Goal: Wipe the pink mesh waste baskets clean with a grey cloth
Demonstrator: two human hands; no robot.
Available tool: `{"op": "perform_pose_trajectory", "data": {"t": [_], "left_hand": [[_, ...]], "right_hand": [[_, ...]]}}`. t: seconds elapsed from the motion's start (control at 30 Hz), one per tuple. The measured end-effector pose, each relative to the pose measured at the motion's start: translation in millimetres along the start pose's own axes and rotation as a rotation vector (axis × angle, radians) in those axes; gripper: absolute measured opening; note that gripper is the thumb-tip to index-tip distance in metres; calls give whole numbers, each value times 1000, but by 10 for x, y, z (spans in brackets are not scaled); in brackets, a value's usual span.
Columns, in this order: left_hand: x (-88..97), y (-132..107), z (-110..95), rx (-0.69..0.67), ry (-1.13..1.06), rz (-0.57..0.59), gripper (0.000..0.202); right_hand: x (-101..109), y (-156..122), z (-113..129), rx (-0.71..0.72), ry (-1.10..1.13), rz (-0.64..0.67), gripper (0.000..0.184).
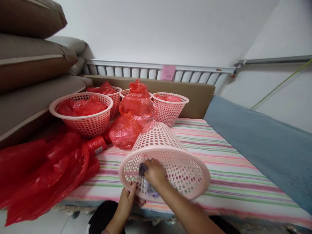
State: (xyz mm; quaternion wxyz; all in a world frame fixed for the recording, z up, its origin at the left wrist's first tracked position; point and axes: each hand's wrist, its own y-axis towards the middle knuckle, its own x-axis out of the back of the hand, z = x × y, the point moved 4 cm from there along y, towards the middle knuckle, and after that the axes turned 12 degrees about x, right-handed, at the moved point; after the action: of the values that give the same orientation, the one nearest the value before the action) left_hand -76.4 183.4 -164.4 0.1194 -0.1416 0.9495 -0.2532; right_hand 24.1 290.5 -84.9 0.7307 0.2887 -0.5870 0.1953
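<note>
A pink perforated plastic basket lies tipped on its side on the striped bed, its mouth facing me. My left hand grips the lower rim of the basket, thumb against the edge. My right hand reaches inside the basket mouth, fingers closed round a dark blue-grey cloth pressed against the inner wall. More of the cloth shows below the hand near the rim.
Several pink baskets lined with red plastic bags stand at the back left. Loose red bags spread over the left side, with a red bag roll beside them. Stacked cushions rise at left, a blue-grey blanket at right.
</note>
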Motion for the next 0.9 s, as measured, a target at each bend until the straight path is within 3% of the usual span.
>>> {"op": "perform_pose_trajectory", "data": {"t": [0.1,0.2,0.3,0.43,0.57,0.8,0.9], "left_hand": [[7,-20,-20,36,-12,21,61],[97,-80,-107,4,-34,-56,56],[209,-113,-178,-63,-38,-156,46],[226,-67,-123,-43,-22,-146,45],[151,-39,-43,-37,-51,-60,46],[68,-36,-37,-14,-108,-12,47],[39,-46,-62,-37,-88,3,47]], "right_hand": [[-44,448,-221,-71,-5,-32,33],[-90,754,-390,-113,-4,-68,37],[-132,909,-488,-140,1,-80,39],[-138,924,-513,-145,9,-65,37],[-85,632,-347,-121,10,-38,32],[-43,-440,258,36,88,31,29],[-54,-618,326,63,117,55,26]]}}
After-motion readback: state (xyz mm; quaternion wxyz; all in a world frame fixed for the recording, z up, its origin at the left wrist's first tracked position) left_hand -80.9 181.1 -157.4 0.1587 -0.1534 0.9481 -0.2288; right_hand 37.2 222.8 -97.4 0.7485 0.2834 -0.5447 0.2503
